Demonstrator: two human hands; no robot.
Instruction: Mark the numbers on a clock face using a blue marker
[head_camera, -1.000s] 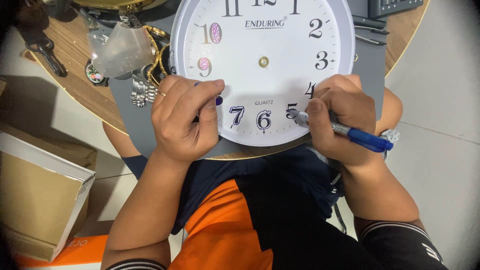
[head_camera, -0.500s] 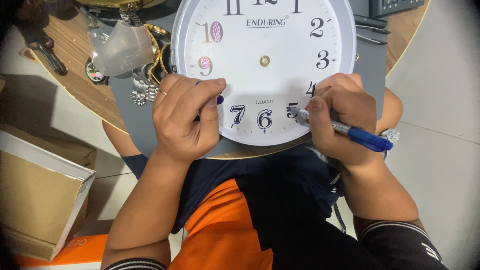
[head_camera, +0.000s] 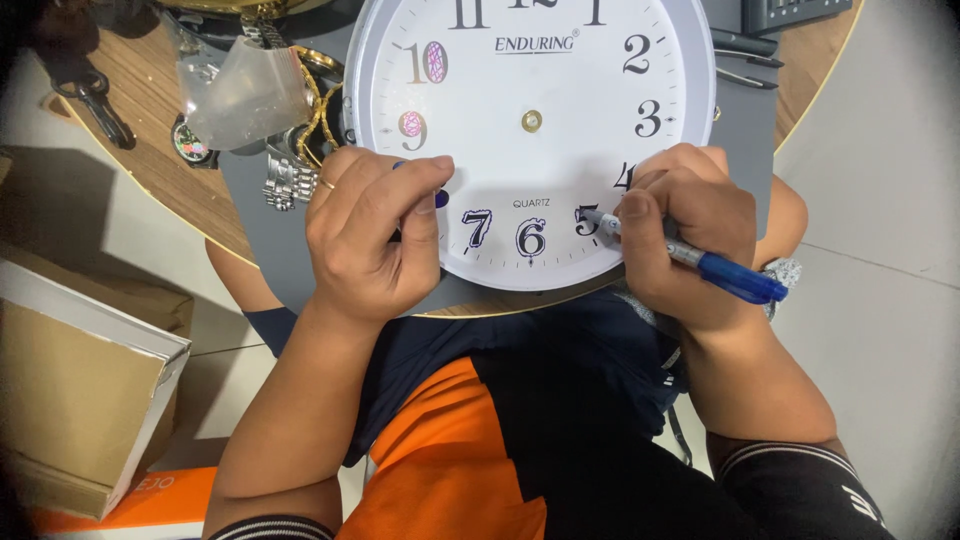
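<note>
Your right hand is gripping a blue pen, its fingers closed narrowly around the barrel, and the tip is touching the white clock face at the numeral five on the lower right. Your left hand is curled in a loose fist, fingers folded in and holding nothing I can see, pressing on the dial's lower left edge. The clock is lying flat on a grey mat on the round wooden tabletop, just in front of you. Wristwatches and a clear plastic bag are sitting just left of it. A cardboard box is standing on the floor to your left.
</note>
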